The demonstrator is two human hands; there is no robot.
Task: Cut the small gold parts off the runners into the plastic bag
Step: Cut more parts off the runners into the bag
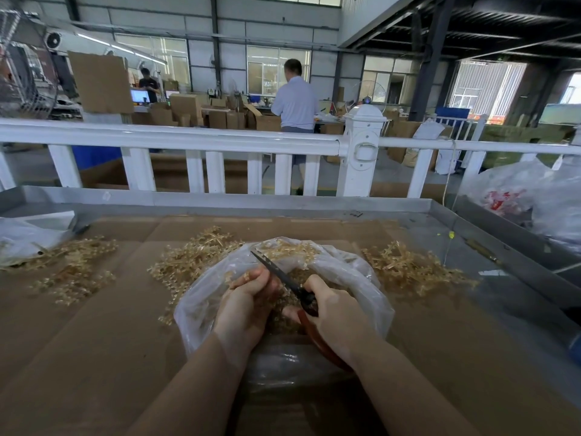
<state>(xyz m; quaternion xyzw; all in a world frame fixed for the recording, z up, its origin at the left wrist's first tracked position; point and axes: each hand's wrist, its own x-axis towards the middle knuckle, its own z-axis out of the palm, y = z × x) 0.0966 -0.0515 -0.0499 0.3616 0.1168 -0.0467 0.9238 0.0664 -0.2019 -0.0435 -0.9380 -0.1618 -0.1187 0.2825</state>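
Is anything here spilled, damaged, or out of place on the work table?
Nothing looks damaged. Gold runners lie in loose piles on the cardboard: one far left, one behind the plastic bag, one right. This looks like sorted work, not a spill. The right hand holds the scissors over the bag.

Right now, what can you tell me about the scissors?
The scissors have dark, narrow blades and red-brown handles. They look like metal with coated loops. The blades appear nearly closed, pointing up and left over the open mouth of the plastic bag. The right hand grips the handles, hiding most of them. The left hand sits beside the blades, holding a gold piece; contact with the blades is unclear.
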